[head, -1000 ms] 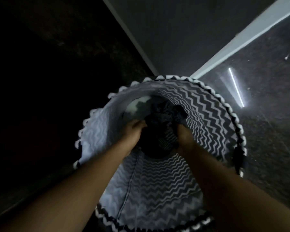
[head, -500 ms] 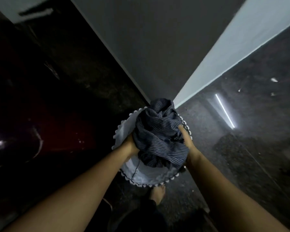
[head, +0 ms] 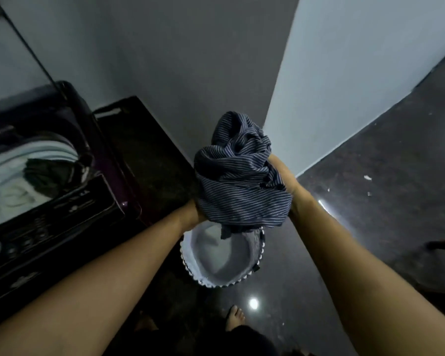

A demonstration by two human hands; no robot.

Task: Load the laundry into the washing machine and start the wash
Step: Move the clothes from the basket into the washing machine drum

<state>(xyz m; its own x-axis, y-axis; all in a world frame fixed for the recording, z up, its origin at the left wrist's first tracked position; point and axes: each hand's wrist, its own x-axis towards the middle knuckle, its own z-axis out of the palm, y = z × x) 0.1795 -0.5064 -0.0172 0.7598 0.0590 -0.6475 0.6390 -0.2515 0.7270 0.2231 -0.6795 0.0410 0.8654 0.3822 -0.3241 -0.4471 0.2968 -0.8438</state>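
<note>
Bunched laundry point(head: 238, 186) — dark navy, thin white stripes.

Both hands are holding a scrunched-up dark blue pinstriped garment point(head: 239, 186), left hand point(head: 192, 212) under it and right hand point(head: 284, 176) against its side, fingers mostly buried in the fabric. It's right above a round laundry basket point(head: 242, 284) on the dark floor point(head: 383, 181). The top-load washing machine point(head: 70, 209) on the left has its lid up, with light laundry in the drum. A bare foot point(head: 235, 317) shows at the bottom.
</note>
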